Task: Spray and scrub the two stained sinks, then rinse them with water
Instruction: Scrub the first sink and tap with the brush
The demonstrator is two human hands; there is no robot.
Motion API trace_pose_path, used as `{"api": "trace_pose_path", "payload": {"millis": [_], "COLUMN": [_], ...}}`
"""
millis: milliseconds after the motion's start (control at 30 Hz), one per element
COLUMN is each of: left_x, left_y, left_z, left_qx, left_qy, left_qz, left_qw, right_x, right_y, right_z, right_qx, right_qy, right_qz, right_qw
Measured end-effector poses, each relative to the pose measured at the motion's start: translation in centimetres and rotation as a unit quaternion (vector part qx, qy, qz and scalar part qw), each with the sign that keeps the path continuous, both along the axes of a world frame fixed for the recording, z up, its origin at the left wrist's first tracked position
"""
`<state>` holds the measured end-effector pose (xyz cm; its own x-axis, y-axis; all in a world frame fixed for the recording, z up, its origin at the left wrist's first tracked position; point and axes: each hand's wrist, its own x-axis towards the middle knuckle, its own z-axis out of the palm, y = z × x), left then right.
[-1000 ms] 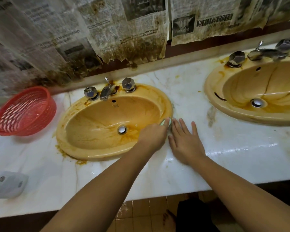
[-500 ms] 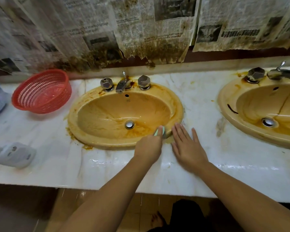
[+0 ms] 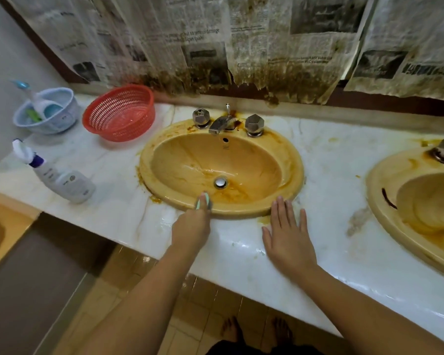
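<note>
While the left hand (image 3: 191,228) curls around a green scrub pad (image 3: 203,201) and presses it onto the near rim of the stained sink (image 3: 294,160), just in front of the drain, the right hand (image 3: 287,234) lies flat and released on the wet marble counter (image 3: 344,265), its straight fingertips at the rim's near right edge. Brown streaks coat this basin. A second sink (image 3: 377,180), equally stained, sits farther right. Left of the scrubbed sink, a spray bottle (image 3: 62,179) lies on the counter, near a red basket (image 3: 118,114).
</note>
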<state>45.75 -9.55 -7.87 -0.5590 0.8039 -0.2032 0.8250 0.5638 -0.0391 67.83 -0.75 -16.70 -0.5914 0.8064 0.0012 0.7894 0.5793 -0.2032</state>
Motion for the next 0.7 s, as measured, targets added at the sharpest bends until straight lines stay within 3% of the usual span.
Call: {"api": "trace_pose_path", "payload": {"millis": [67, 200, 333, 400, 567, 700], "left_x": [2.9, 8.0, -0.2, 0.1, 7.1, -0.7], "left_y": [1.7, 3.3, 1.2, 1.1, 3.1, 1.4], "left_z": [0.1, -1.4, -0.8, -0.4, -0.9, 0.0], "left_qx": [0.0, -0.004, 0.045, 0.035, -0.019, -0.013], "left_qy": [-0.046, -0.092, -0.107, -0.047, -0.094, -0.047], "left_qz": [0.005, -0.115, 0.081, 0.076, -0.099, 0.019], "left_qw": [0.999, 0.989, 0.99, 0.995, 0.99, 0.999], "right_x": [-0.2, 0.2, 0.2, 0.0, 0.2, 0.1], "right_y": [0.1, 0.3, 0.3, 0.2, 0.3, 0.2], "right_z": [0.0, 0.0, -0.1, 0.0, 0.0, 0.0], "right_qx": [0.003, 0.006, 0.006, 0.005, 0.011, 0.014], "right_qy": [0.003, 0.003, 0.001, 0.004, 0.006, 0.003], "right_qz": [0.016, 0.046, 0.048, 0.047, 0.053, 0.06], "right_qw": [1.0, 0.999, 0.999, 0.999, 0.999, 0.998]}}
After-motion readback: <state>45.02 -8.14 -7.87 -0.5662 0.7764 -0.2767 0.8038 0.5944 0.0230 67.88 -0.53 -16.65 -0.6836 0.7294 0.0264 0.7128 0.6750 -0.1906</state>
